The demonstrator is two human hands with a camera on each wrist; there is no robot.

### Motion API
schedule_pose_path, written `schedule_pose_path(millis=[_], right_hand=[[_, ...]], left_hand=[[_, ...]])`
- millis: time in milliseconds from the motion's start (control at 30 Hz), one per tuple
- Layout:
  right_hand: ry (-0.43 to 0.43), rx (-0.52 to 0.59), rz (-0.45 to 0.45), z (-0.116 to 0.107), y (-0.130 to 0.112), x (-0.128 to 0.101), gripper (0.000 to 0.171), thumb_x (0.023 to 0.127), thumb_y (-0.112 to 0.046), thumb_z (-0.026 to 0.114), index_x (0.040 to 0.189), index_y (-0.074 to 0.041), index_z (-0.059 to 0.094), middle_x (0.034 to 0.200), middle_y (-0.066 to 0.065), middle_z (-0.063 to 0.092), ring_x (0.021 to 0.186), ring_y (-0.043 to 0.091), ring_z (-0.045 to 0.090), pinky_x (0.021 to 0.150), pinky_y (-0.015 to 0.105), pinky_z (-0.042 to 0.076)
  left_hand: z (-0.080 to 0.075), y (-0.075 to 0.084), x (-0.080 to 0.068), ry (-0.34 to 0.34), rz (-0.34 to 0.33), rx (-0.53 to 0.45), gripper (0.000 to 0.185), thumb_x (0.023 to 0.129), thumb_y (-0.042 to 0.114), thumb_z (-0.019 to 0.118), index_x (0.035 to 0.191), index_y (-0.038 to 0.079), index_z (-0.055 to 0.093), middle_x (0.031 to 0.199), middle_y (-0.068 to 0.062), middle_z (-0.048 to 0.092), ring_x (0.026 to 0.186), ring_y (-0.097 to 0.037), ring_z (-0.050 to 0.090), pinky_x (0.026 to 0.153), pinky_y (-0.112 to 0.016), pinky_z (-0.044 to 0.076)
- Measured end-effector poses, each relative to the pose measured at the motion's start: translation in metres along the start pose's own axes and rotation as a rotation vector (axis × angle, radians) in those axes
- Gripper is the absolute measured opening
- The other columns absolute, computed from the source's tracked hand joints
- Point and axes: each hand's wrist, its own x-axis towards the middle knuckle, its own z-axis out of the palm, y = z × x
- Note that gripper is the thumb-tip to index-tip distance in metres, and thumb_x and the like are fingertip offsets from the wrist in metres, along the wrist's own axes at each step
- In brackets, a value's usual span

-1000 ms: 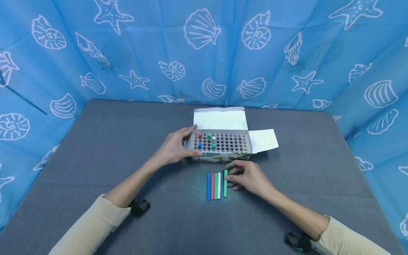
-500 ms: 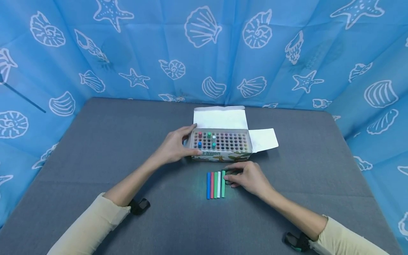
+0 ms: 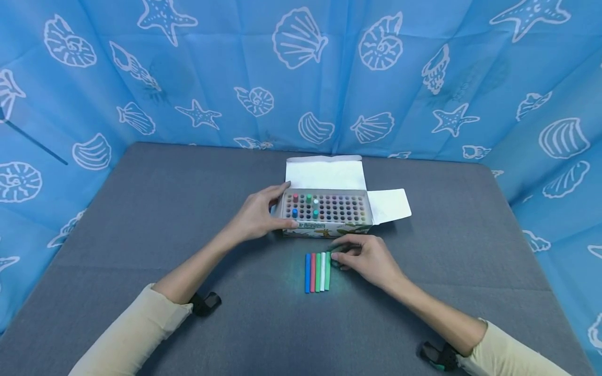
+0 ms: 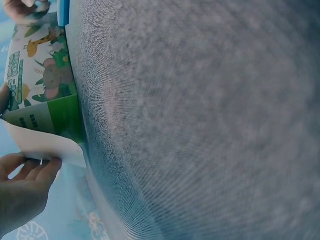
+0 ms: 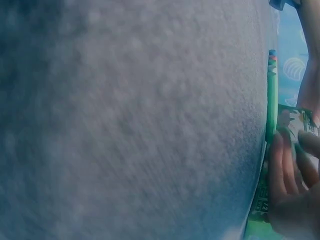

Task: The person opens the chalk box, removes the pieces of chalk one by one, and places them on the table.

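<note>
My left hand [image 3: 261,214] grips the left end of an opened chalk box [image 3: 348,230], thumb at its front and fingers behind. In the left wrist view, the same hand's [image 4: 25,192] fingertips touch the white side flap [image 4: 47,145]. Several chalk sticks stand in the holed tray [image 3: 345,210]. In front lies a row: blue chalk [image 3: 308,272], red chalk [image 3: 312,272], green chalk [image 3: 317,272], white chalk [image 3: 322,272] and another green chalk [image 3: 327,275]. My right hand [image 3: 369,256] has its fingertips right at the last green chalk's far end; its fingers [image 5: 287,165] look fairly straight.
The box lid [image 3: 324,174] stands folded back, and a white flap [image 3: 389,206] sticks out on the right. A grey cloth [image 3: 211,172] covers the table. A blue curtain [image 3: 329,94] with shell prints hangs behind it.
The rightmost green chalk has moved left against the white chalk, closing the gap in the row. My right hand moved left with it, then slightly away towards the box. The left hand stays put.
</note>
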Motion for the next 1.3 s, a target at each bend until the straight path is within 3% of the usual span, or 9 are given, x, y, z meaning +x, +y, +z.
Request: schedule_pose_path(millis=[167,367,633,1067,1300], right_hand=[[-0.027,0.042,-0.086,-0.005,-0.006,0.001,0.024,0.089,-0.007,0.074,0.112,-0.002,0.072,0.088,0.008,0.075,0.072,0.018,0.072,0.062,0.033,0.060],[0.010,0.064,-0.169,-0.014,-0.017,0.007,0.022,0.088,-0.003,0.074,0.110,-0.001,0.072,0.091,0.009,0.074,0.073,0.019,0.073,0.063,0.037,0.060],[0.071,0.002,-0.239,-0.026,-0.031,0.018,0.022,0.088,-0.001,0.074,0.110,-0.001,0.073,0.090,0.009,0.074,0.074,0.016,0.072,0.064,0.028,0.059],[0.132,-0.077,-0.273,-0.035,-0.044,0.045,0.018,0.090,-0.008,0.074,0.108,-0.006,0.075,0.092,0.005,0.073,0.078,0.015,0.070,0.066,0.022,0.055],[0.118,-0.124,-0.219,-0.034,-0.042,0.060,0.019,0.092,-0.014,0.072,0.111,-0.010,0.074,0.096,0.006,0.074,0.085,0.017,0.072,0.065,0.029,0.055]], left_hand=[[0.000,0.000,0.000,0.001,-0.005,-0.001,0.099,0.077,0.035,0.087,0.155,0.010,0.033,0.151,-0.018,0.043,0.126,-0.031,0.054,0.104,-0.042,0.047],[0.000,0.000,0.000,0.002,-0.007,-0.004,0.098,0.077,0.034,0.087,0.156,0.011,0.032,0.150,-0.017,0.044,0.126,-0.030,0.054,0.104,-0.041,0.047],[0.000,0.000,0.000,-0.001,-0.007,-0.008,0.099,0.076,0.033,0.087,0.156,0.010,0.032,0.150,-0.017,0.044,0.125,-0.030,0.054,0.104,-0.041,0.047],[-0.001,0.000,-0.001,0.003,-0.013,-0.013,0.099,0.076,0.032,0.088,0.155,0.010,0.033,0.150,-0.017,0.044,0.124,-0.030,0.055,0.103,-0.040,0.047],[-0.001,0.000,-0.001,-0.002,-0.003,-0.015,0.098,0.077,0.034,0.087,0.156,0.012,0.033,0.151,-0.017,0.042,0.126,-0.031,0.054,0.103,-0.042,0.048]])
